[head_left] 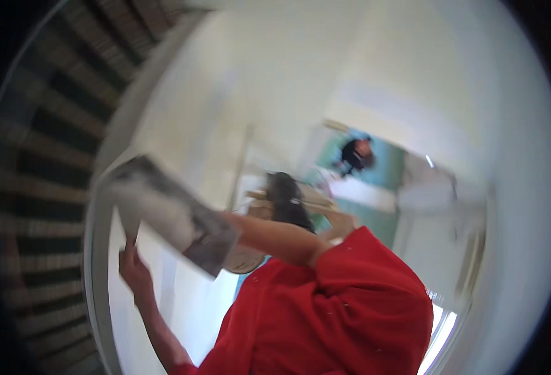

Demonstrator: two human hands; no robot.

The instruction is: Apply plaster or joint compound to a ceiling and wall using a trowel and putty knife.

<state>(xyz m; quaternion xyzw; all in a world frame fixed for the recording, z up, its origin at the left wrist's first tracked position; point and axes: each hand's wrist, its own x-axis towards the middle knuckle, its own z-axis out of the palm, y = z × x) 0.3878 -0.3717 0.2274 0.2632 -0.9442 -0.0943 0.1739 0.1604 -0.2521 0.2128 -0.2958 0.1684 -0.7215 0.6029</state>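
My left hand [137, 275] is closed around the handle of what looks like a putty knife [127, 219], its pale, widening blade pointing up toward one edge of a wide plastering trowel [212, 242]. That trowel is a grey rectangular plate, tilted, with a smear of white plaster [163, 212] over its middle. From the right, my forearm [275, 239] reaches in behind the plate. The plate hides my right hand, which appears to hold it from behind. Motion blurs both tools, so I cannot tell whether blade and plate touch.
Pale walls [275, 75] surround me, with a barred window [50, 206] at the left. Below lie a dark shoe [286, 197] and wooden planks [332, 212]. Farther down, another person [355, 154] in dark clothes is over a teal floor [385, 164].
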